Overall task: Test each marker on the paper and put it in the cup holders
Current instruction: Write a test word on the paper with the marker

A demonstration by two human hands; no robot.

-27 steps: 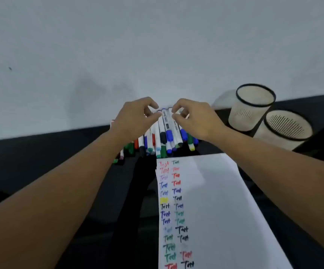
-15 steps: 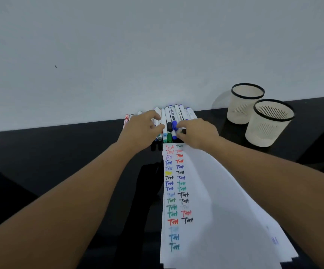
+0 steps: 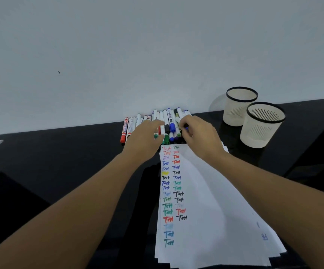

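Both hands lie on the markers (image 3: 167,123) at the paper's (image 3: 206,191) far end: left hand (image 3: 145,140) with relaxed fingers, right hand (image 3: 202,136) curled round one. Cups (image 3: 262,125) stand right.

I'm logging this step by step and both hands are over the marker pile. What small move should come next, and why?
Probably lift one marker clear with the right hand, whose curled fingers seem to be on one at the right side of the pile of markers. The left hand only rests on the pile, both cup holders look empty, and the paper lies just below for the test.
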